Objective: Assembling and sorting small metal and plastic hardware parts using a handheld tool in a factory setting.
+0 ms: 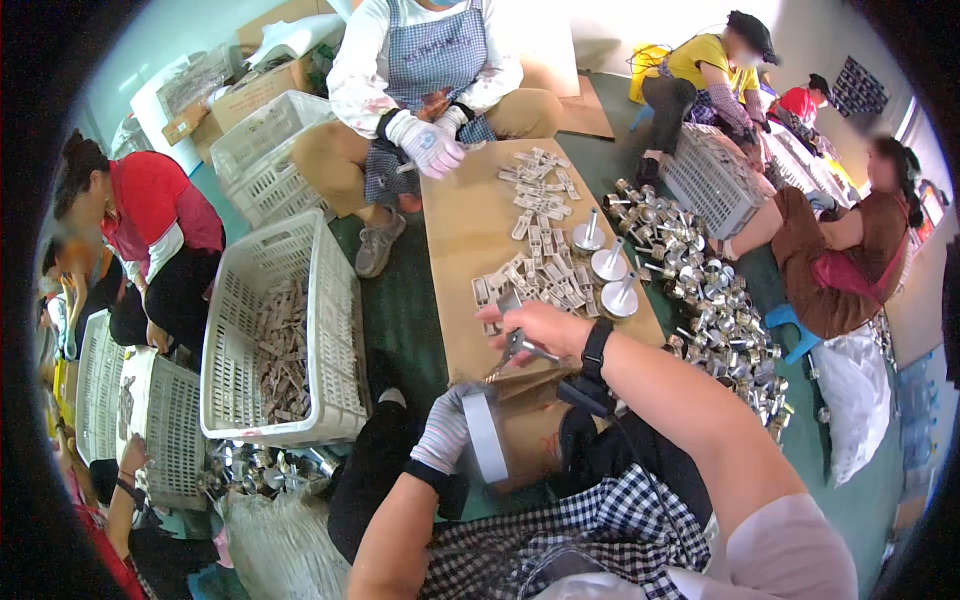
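Observation:
My right hand (545, 330), bare with a black band at the wrist, is closed on a shiny metal piece (516, 346) above the near end of a brown board (455, 290). My left hand (442, 432) wears a striped knit glove. Its fingers curl beside a white curved band (485, 438) on a brown rounded block (530, 440) at my lap; what they grip is hidden. Many small pale metal brackets (535, 278) lie on the board just beyond my right hand. Along its right edge stand several round metal discs with upright stems (620, 297).
A white crate (335, 330) of brackets stands at left. A pile of shiny metal parts (715, 310) covers the floor at right. Across the board sits a co-worker in a checked apron (440, 55), gloved hand over its far edge. Other people sit around; a white sack (855, 400) lies right.

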### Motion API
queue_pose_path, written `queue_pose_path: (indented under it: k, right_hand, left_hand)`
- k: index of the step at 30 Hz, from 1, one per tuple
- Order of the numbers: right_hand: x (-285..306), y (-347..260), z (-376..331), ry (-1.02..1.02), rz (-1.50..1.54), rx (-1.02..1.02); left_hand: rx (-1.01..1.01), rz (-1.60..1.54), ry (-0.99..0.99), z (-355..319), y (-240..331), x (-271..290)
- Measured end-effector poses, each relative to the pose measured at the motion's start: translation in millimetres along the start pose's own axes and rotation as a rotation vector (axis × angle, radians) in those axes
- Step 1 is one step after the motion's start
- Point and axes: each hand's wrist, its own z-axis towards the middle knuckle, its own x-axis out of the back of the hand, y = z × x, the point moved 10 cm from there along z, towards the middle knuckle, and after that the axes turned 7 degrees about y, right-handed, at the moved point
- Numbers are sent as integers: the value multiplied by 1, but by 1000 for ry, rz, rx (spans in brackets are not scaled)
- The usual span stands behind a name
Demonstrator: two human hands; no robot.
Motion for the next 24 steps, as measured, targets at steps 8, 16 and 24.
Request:
queue_pose_path:
  k: [8,16,24]
  right_hand:
    - [57,-23,58,170,13,21]
    - [110,-77,76,332,300,177]
    - [35,16,-42,-344,-116,-291]
  left_hand:
    - [244,-347,3,-1,-19,-5]
    - [95,97,-60,-11,-10,-9]
    - [30,50,-105,-16,8,-22]
